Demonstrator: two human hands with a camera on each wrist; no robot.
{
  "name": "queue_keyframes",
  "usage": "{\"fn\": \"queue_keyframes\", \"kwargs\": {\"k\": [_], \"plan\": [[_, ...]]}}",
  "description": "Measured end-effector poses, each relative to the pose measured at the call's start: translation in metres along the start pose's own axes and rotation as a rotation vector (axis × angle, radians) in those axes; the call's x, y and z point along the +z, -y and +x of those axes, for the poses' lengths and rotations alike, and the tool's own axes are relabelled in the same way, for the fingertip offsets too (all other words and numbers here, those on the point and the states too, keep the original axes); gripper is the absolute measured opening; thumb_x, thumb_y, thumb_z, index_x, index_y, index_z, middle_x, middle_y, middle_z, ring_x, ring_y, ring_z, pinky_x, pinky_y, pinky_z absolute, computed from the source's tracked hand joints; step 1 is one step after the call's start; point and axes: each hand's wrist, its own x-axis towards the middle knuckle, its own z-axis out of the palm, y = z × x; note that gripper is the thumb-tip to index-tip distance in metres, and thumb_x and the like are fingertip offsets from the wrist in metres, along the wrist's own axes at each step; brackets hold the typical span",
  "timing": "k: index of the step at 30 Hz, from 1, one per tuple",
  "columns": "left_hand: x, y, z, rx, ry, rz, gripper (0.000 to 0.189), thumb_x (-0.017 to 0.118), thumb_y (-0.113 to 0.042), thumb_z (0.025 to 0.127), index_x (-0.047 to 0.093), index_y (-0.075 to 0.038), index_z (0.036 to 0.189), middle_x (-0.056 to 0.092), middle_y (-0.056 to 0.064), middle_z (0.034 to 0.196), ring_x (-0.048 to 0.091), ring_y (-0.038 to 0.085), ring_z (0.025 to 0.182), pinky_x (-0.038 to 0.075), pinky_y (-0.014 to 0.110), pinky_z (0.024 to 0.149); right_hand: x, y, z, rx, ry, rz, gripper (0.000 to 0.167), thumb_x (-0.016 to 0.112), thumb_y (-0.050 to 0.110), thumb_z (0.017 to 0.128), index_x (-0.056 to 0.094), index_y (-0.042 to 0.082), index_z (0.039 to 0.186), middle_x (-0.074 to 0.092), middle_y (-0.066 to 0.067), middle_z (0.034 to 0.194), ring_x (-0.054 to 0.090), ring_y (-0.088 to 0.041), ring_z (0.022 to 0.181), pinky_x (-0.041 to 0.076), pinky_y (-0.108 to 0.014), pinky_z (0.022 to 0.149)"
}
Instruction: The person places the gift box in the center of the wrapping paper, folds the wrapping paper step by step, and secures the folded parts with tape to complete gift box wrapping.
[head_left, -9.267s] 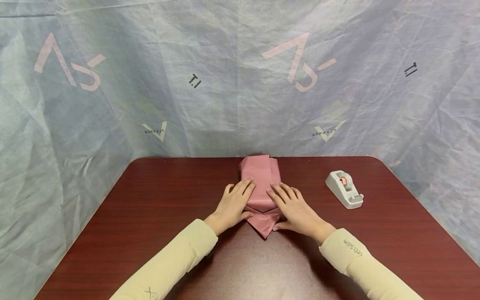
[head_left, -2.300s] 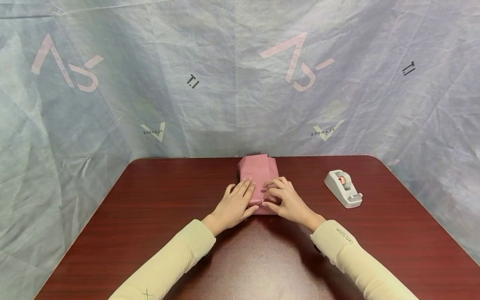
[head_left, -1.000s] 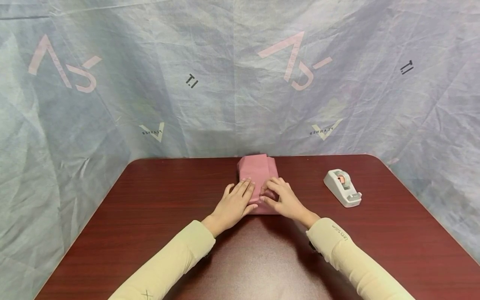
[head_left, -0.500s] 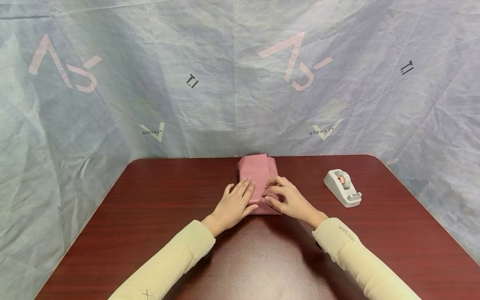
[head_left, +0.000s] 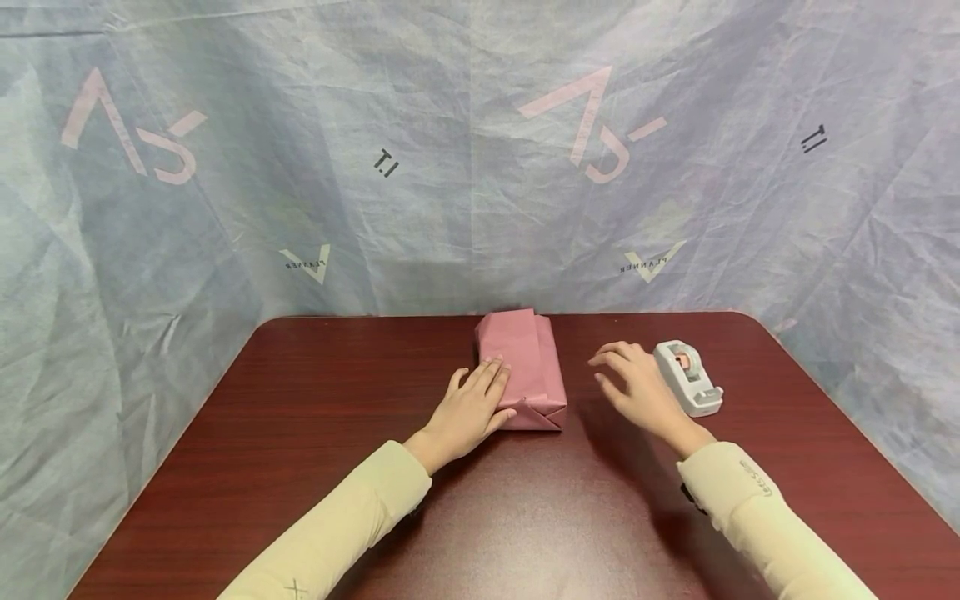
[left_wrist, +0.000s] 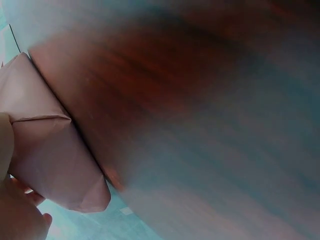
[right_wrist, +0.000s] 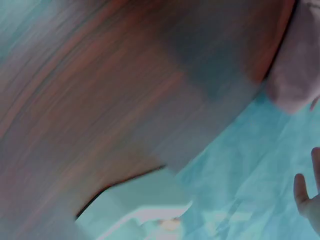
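Note:
A box wrapped in pink paper (head_left: 525, 350) lies near the far edge of the table, its near end folded into flaps. On its left side and top rests my left hand (head_left: 467, 410), fingers laid flat across the paper. My right hand (head_left: 636, 387) is in the air to the right of the box, fingers loosely bent and holding nothing. Just beyond it sits a white tape dispenser (head_left: 690, 379), partly behind the hand. The left wrist view shows the folded end of the wrapped box (left_wrist: 55, 150); the right wrist view catches the tape dispenser (right_wrist: 140, 205) at the bottom.
The dark red wooden table (head_left: 300, 400) has rounded far corners. Behind it and at both sides hangs a grey-blue printed cloth (head_left: 420, 208).
The pointed flap at the near end has been folded up against the box. My right hand has left the paper and moved right towards the tape dispenser. My left hand stays put.

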Motion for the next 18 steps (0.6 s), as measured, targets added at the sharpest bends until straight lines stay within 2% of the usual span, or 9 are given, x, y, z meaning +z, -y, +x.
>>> {"fn": "queue_keyframes", "kwargs": {"k": [4, 10, 15, 18], "plan": [[-0.001, -0.001, 0.000, -0.001, -0.002, 0.001, 0.063, 0.036, -0.048, 0.095, 0.029, -0.008, 0.143, 0.028, 0.010, 0.149, 0.027, 0.022, 0.137, 0.023, 0.048, 0.106, -0.017, -0.016, -0.011, 0.063, -0.026, -0.107, 0.018, 0.065, 0.004, 0.075, 0.064, 0.006, 0.093, 0.059, -0.011, 0.098, 0.050, -0.030, 0.088, 0.033, -0.043, 0.071], [0.000, -0.001, 0.000, -0.006, 0.001, 0.017, 0.063, 0.036, -0.048, 0.095, 0.029, -0.009, 0.143, 0.027, 0.009, 0.149, 0.026, 0.022, 0.138, 0.023, 0.047, 0.106, -0.041, -0.035, -0.030, 0.192, -0.015, -0.229, 0.023, 0.063, 0.002, 0.075, 0.061, 0.002, 0.098, 0.055, -0.016, 0.103, 0.046, -0.038, 0.094, 0.031, -0.055, 0.074], [0.000, -0.001, -0.001, -0.006, 0.006, 0.010, 0.063, 0.035, -0.048, 0.095, 0.027, -0.008, 0.144, 0.026, 0.010, 0.150, 0.025, 0.022, 0.138, 0.024, 0.049, 0.106, -0.057, -0.048, -0.046, 0.346, 0.033, -0.304, 0.028, 0.061, 0.007, 0.077, 0.056, -0.004, 0.102, 0.049, -0.024, 0.107, 0.041, -0.045, 0.096, 0.029, -0.057, 0.071], [0.001, -0.001, -0.001, -0.004, 0.007, -0.006, 0.063, 0.036, -0.047, 0.095, 0.027, -0.007, 0.144, 0.026, 0.010, 0.150, 0.024, 0.023, 0.138, 0.024, 0.049, 0.106, -0.065, -0.053, -0.056, 0.458, 0.090, -0.331, 0.033, 0.058, 0.012, 0.079, 0.053, -0.009, 0.104, 0.045, -0.028, 0.110, 0.037, -0.049, 0.097, 0.027, -0.058, 0.071]]}}
